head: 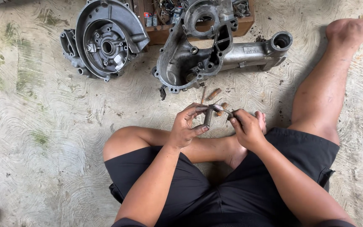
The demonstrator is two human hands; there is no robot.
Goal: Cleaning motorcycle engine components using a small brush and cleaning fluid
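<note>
I sit on a concrete floor with my legs folded. My left hand (186, 126) grips a short grey metal tube (209, 117) held upright. My right hand (245, 129) pinches a thin metal rod (222, 111) whose tip meets the top of the tube. Both hands hover above my bent left leg and foot. Just beyond the hands, small brownish cylindrical pieces (213, 94) lie on the floor.
Two grey engine case halves lie ahead: a round one (106, 40) at left and a long one (215, 54) in the middle. A wooden box of small parts (164, 31) sits behind them. My right leg (324, 84) stretches out at right.
</note>
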